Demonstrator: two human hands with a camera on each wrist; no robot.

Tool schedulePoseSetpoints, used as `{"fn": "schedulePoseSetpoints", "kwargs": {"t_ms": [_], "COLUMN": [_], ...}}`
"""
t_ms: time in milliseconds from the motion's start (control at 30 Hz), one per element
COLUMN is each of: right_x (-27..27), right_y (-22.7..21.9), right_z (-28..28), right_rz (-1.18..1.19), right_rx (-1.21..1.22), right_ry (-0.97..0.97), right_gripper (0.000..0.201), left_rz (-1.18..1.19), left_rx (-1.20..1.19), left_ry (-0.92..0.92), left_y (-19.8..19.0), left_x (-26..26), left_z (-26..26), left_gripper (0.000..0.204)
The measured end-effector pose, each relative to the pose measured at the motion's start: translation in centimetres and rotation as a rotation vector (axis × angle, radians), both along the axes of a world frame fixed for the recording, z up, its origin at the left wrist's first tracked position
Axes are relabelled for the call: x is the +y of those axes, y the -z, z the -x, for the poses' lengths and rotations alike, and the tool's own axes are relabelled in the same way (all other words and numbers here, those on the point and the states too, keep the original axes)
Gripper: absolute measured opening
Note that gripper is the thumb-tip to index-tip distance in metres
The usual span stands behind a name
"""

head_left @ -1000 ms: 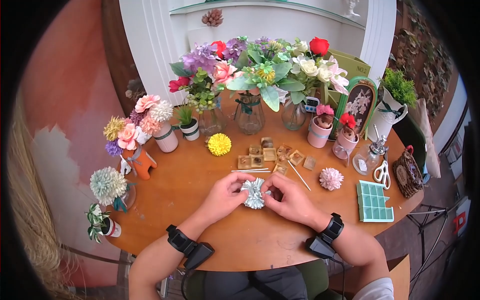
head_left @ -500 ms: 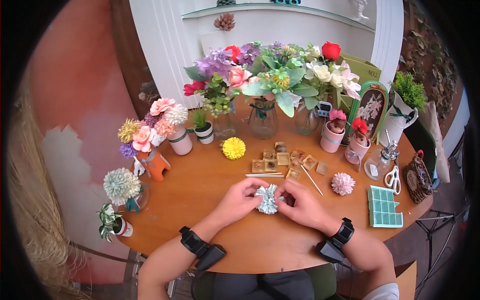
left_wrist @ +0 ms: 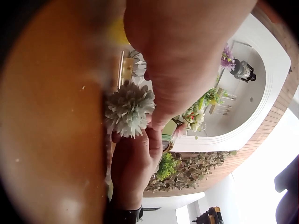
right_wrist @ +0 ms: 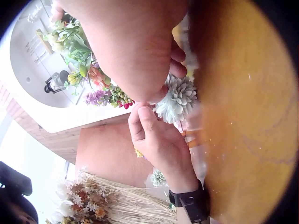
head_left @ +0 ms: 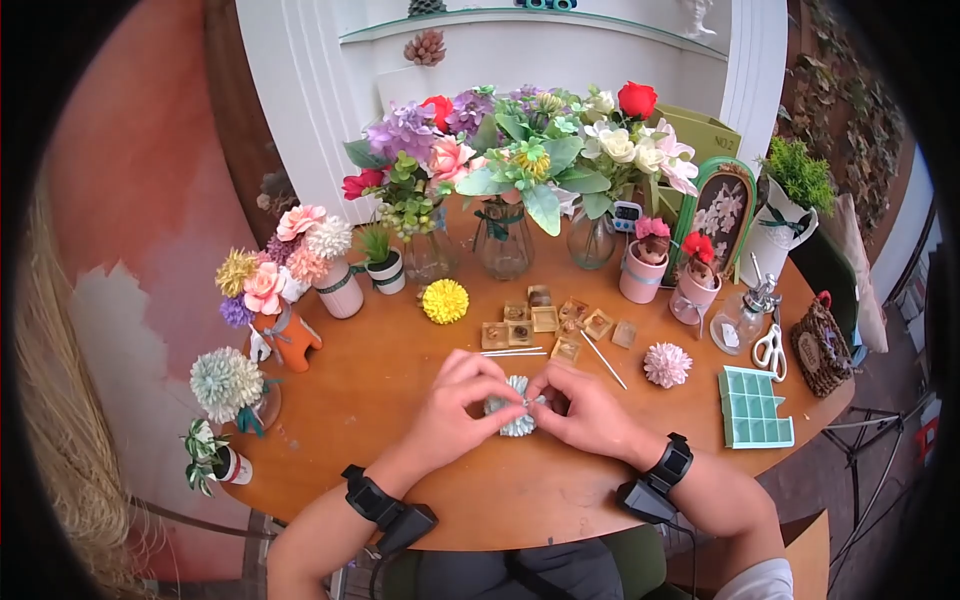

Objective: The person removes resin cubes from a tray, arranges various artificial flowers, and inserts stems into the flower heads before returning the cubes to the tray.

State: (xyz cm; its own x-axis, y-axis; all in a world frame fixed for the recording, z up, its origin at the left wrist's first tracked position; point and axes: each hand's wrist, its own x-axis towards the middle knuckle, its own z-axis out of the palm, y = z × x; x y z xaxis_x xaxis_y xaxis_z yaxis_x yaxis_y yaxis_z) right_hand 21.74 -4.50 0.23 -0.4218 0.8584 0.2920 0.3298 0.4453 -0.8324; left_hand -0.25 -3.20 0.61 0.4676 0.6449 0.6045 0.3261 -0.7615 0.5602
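A pale blue-green artificial pompom flower (head_left: 516, 425) sits between both hands low over the wooden table (head_left: 390, 350). My right hand (head_left: 580, 405) holds it with thumb and fingers from the right. My left hand (head_left: 455, 405) pinches with thumb and forefinger at the middle of its upper side, the fingertips meeting close to the right hand's; the tiny part between them is hidden. From the left wrist, the ruffled petals of the flower (left_wrist: 130, 111) face down toward the tabletop. In the right wrist view the left hand (right_wrist: 161, 144) reaches in beside the petals.
Beyond the hands lie white sticks (head_left: 605, 360), small amber boxes (head_left: 545, 320) and a yellow pompom flower (head_left: 445, 301). To the right are a pink pompom flower (head_left: 667, 365), a mint compartment tray (head_left: 752, 408) and white-handled scissors (head_left: 770, 352). Glass vases (head_left: 503, 245) line the back.
My left hand has shifted from the flower's left edge over its middle, bringing thumb and forefinger together there. The right hand stays at the flower. The head view sways right, then back left.
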Motion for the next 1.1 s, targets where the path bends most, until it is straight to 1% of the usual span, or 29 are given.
{"fn": "schedulePoseSetpoints", "kwargs": {"t_ms": [33, 67, 133, 200, 300, 367, 400, 467, 500, 533, 600, 800, 900, 1000, 1067, 1100], "right_x": [0.0, 0.0, 0.1, 0.1, 0.1, 0.0, 0.0, 0.0, 0.0, 0.0, -0.1, 0.3, 0.5, 0.4, 0.3, 0.3], "right_y": [0.0, 0.0, 0.1, 0.2, 0.3, 0.1, 0.2, 0.4, 0.2, 0.0, 0.1, 1.1, 1.6, 1.1, 0.9, 1.0], "right_z": [0.0, 0.0, -0.1, 0.0, 0.1, 0.1, 0.2, 0.1, -0.1, -0.1, 0.0, 0.0, -0.1, -0.1, -0.1, -0.1], "right_rz": [-0.004, -0.006, 0.023, 0.012, -0.038, 0.023, 0.017, -0.082, -0.102, -0.111, -0.076, -0.106, -0.125, -0.123, -0.117, -0.121], "right_rx": [0.008, 0.009, -0.046, -0.048, -0.095, -0.102, -0.104, -0.020, -0.012, -0.014, -0.016, -0.094, -0.120, -0.145, -0.161, -0.168], "right_ry": [-0.028, -0.025, -0.058, -0.055, -0.046, -0.037, -0.021, -0.048, -0.076, -0.060, -0.134, -0.081, -0.075, -0.078, -0.079, -0.079], "right_gripper": [0.012, 0.012, 0.012, 0.014, 0.014, 0.014, 0.014, 0.013, 0.014, 0.014, 0.013, 0.016, 0.017, 0.017, 0.017, 0.016], "left_rz": [-0.045, -0.047, 0.091, 0.063, 0.119, 0.225, 0.217, 0.187, 0.177, 0.184, 0.186, 0.207, 0.264, 0.241, 0.115, 0.113], "left_rx": [0.006, 0.007, 0.102, 0.094, 0.101, 0.080, 0.080, 0.126, 0.126, 0.141, 0.156, 0.151, 0.177, 0.178, 0.222, 0.222], "left_ry": [0.044, 0.047, 0.067, 0.063, 0.039, 0.017, 0.033, 0.004, 0.023, 0.017, 0.015, 0.027, 0.021, 0.037, 0.035, 0.033], "left_y": [0.2, 0.4, 0.7, 0.7, 0.7, 0.7, 0.8, 1.4, 1.4, 1.3, 1.3, 1.0, 0.5, 0.3, 0.1, 0.0], "left_x": [0.1, 0.0, 0.0, 0.2, 0.2, 0.2, 0.3, 0.5, 0.5, 0.5, 0.4, 0.4, 0.4, 0.5, 0.6, 0.7], "left_z": [-0.3, -0.4, -0.4, -0.5, -0.5, -0.5, -0.5, -0.3, -0.3, -0.2, -0.2, 0.0, 0.2, 0.4, 0.6, 0.7], "left_gripper": [0.022, 0.022, 0.020, 0.018, 0.018, 0.018, 0.018, 0.018, 0.018, 0.019, 0.020, 0.021, 0.022, 0.021, 0.021, 0.021]}}
